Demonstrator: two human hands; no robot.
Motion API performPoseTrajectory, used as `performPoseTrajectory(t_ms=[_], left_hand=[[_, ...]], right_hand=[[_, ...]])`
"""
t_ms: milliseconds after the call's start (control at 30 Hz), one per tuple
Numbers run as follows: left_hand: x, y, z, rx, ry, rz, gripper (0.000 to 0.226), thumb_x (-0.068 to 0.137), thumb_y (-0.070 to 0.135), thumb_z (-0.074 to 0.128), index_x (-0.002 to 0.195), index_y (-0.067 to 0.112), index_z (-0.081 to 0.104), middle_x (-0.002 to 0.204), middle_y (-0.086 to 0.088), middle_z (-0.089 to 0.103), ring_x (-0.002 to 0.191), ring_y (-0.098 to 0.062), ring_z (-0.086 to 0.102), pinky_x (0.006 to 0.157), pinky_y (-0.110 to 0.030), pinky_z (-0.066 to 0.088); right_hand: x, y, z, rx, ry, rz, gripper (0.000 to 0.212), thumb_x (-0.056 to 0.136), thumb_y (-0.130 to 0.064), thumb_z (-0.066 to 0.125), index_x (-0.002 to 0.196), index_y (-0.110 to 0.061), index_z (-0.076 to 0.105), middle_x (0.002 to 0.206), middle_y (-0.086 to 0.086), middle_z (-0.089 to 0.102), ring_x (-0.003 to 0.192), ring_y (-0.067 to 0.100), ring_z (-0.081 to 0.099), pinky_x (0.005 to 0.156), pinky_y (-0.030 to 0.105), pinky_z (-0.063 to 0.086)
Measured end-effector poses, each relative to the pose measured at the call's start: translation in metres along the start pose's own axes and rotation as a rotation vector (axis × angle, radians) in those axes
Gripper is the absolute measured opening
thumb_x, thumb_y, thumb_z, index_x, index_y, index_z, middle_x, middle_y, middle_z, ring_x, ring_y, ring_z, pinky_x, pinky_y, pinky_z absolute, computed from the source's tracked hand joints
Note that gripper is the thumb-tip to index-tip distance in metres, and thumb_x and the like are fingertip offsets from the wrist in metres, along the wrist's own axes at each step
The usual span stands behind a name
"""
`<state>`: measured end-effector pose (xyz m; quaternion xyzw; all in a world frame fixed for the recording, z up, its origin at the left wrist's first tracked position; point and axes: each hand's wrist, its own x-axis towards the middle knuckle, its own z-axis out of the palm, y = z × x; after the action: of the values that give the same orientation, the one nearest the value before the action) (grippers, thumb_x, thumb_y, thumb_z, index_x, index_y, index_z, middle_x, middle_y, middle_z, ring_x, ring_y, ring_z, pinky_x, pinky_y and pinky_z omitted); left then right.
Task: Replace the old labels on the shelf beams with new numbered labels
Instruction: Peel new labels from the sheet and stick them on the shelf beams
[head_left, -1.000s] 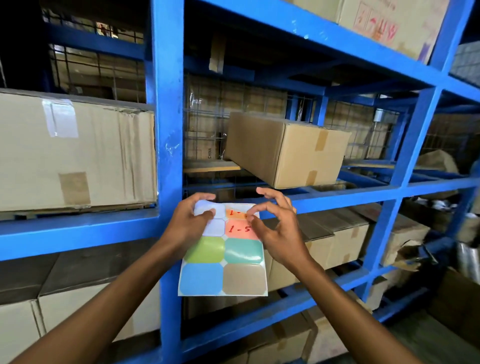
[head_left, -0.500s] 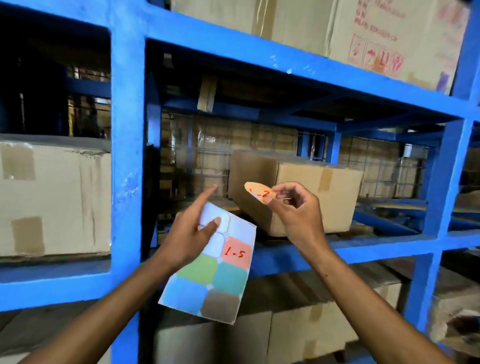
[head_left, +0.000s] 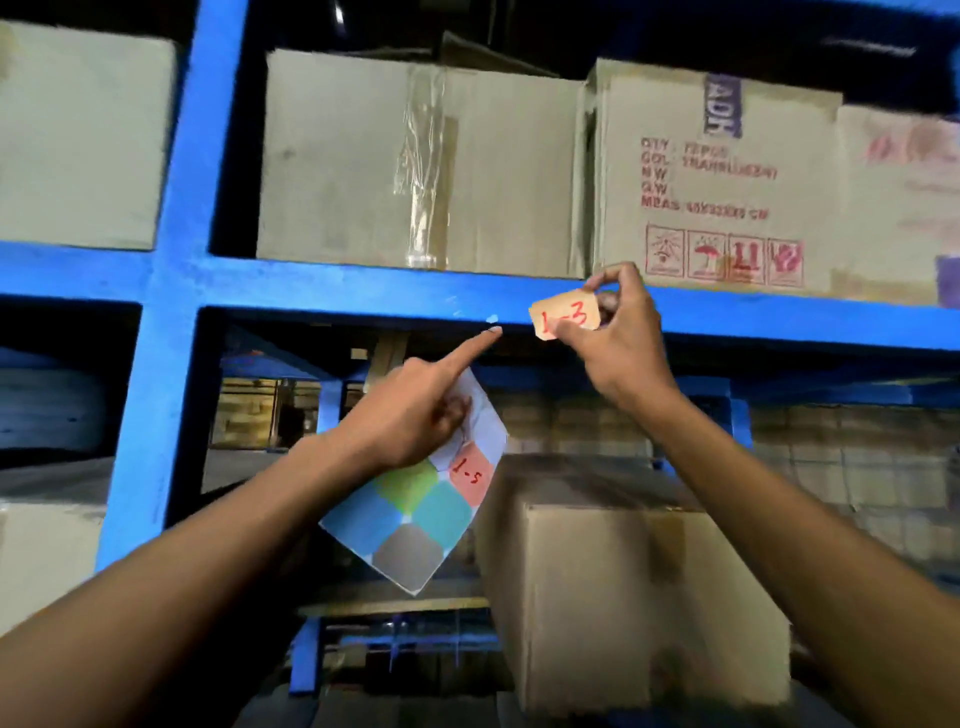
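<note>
My right hand pinches an orange label with "1-3" in red, held flat against the front of the upper blue shelf beam. My left hand grips a label sheet of coloured stickers, one reading "1-5". Its index finger points up and touches the beam's lower edge just left of the label. A small pale scrap sits on the beam above that fingertip.
A blue upright post crosses the beam at left. Cardboard boxes fill the shelf above the beam, one printed in red. A lower box stands below my right forearm.
The view swung up from the lower beam to the higher one. My right hand peeled the orange label off the sheet and carried it up to the beam; my left hand rose and pointed.
</note>
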<state>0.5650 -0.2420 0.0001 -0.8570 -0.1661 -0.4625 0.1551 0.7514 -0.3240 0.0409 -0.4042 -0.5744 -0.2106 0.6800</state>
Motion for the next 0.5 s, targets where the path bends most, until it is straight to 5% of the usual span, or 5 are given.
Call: performPoseTrajectory(t_ms=[100, 233, 367, 500], left_hand=[[0.020, 0.009, -0.001, 0.098, -0.037, -0.003, 0.083, 0.087, 0.010, 0.051, 0.146, 0.044, 0.004, 0.052, 0.001, 0.034, 0.053, -0.025, 0.035, 0.058, -0.040, 0.041], [0.040, 0.018, 0.006, 0.171, -0.087, 0.027, 0.083, 0.088, 0.012, 0.049, 0.147, 0.042, -0.002, 0.055, -0.001, 0.031, 0.059, -0.030, 0.036, 0.064, -0.043, 0.045], [0.056, 0.022, 0.017, 0.233, -0.111, 0.045, 0.086, 0.089, 0.013, 0.048, 0.146, 0.042, -0.010, 0.060, 0.000, 0.035, 0.066, -0.029, 0.042, 0.061, -0.042, 0.042], [0.068, 0.020, 0.025, 0.279, -0.093, 0.040, 0.087, 0.089, 0.013, 0.048, 0.146, 0.041, -0.012, 0.062, 0.003, 0.032, 0.062, -0.023, 0.038, 0.051, -0.034, 0.030]], right_hand=[[0.017, 0.007, -0.004, -0.002, 0.036, -0.013, 0.040, 0.071, -0.004, 0.076, 0.091, -0.019, 0.045, 0.073, -0.001, 0.065, 0.065, 0.008, 0.062, 0.055, 0.019, 0.045], [0.025, 0.022, -0.007, 0.017, 0.104, 0.020, 0.036, 0.074, -0.008, 0.076, 0.086, -0.024, 0.046, 0.086, 0.009, 0.070, 0.080, 0.018, 0.067, 0.064, 0.034, 0.052], [0.026, 0.031, -0.007, 0.049, 0.136, 0.039, 0.038, 0.074, -0.009, 0.076, 0.076, -0.031, 0.044, 0.083, 0.012, 0.073, 0.076, 0.019, 0.066, 0.066, 0.033, 0.051], [0.032, 0.033, -0.006, 0.089, 0.117, 0.024, 0.035, 0.074, -0.009, 0.077, 0.085, -0.025, 0.048, 0.076, -0.001, 0.069, 0.075, 0.008, 0.065, 0.057, 0.016, 0.050]])
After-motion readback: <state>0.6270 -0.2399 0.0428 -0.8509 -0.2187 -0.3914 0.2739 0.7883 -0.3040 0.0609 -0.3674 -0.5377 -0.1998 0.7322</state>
